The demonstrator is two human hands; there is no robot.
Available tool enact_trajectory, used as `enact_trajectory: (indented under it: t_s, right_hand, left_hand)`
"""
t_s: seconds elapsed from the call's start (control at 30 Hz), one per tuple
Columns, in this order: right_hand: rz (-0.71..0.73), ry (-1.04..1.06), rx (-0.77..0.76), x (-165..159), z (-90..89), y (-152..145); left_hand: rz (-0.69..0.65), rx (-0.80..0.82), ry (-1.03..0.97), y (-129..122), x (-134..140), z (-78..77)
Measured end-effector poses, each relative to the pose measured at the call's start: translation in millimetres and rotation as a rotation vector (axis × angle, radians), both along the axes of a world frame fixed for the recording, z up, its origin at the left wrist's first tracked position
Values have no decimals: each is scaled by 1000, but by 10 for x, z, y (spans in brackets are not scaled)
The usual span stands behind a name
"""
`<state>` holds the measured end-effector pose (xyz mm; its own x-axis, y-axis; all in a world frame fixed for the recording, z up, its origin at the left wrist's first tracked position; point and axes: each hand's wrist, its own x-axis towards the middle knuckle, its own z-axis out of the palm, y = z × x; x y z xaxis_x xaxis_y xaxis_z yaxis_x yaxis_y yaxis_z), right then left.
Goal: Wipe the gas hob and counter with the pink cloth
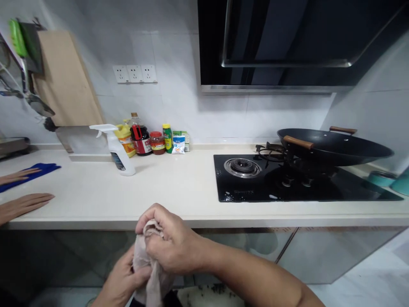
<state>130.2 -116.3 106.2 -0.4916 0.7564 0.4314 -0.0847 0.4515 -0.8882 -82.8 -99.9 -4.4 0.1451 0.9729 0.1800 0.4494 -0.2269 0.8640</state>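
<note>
A pale, crumpled cloth (140, 251) is bunched between my two hands, just in front of the counter's front edge. My right hand (172, 243) grips its upper end, with the fingers curled round a fold. Lower and to the left, my left hand (124, 273) pinches the cloth with thumb and fingers. The cloth's lower end hangs toward the bottom of the view. Beyond my hands lies the cream counter (179, 183). The black gas hob (249, 187), with water drops on its glass, is set into it to the right.
A white spray bottle (121, 153) stands before several condiment containers, including a dark sauce bottle (140, 138). At the left, another person's hands (27, 204) rest by a blue cloth (44, 168). A black wok (335, 147) sits on the hob's right side, under the range hood (287, 42).
</note>
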Motion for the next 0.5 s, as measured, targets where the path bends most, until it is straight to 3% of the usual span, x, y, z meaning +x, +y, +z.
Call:
enact_trajectory:
  t_s: [0.07, 0.13, 0.23, 0.37, 0.5]
  right_hand:
    - [-28, 36, 26, 72, 40, 16]
    - [-75, 75, -1, 198, 52, 32]
    - [-193, 111, -36, 429, -3, 39]
    - [-359, 113, -7, 711, -160, 15]
    - [-543, 73, 120, 962, -292, 65]
  left_hand:
    - [-106, -172, -22, 133, 37, -153]
    - [-169, -246, -73, 204, 61, -279]
    - [-302, -331, -111, 187, 74, -349]
    - [-401, -440, 18, 97, 47, -257]
    - [-229, -291, 189, 165, -151, 9]
